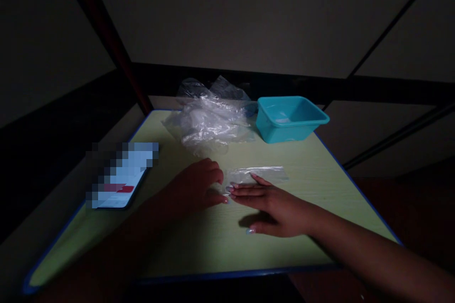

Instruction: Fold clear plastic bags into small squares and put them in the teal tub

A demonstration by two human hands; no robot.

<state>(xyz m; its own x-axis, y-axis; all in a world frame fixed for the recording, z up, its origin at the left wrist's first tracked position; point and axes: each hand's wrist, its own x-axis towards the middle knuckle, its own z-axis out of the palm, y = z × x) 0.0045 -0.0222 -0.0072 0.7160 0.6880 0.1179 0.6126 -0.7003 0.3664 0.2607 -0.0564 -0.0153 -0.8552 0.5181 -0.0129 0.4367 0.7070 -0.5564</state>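
Head view shows the strip point(261, 173) flat on the counter point(316, 184), in front of the crumpled plastic point(211, 123). The right hand point(275, 206) presses it with fingers straight; the left hand point(199, 182) curls at its left end, fingers narrowly parted, grip unclear. Smoothing or folding seems underway; the next move calls for steady pressure.
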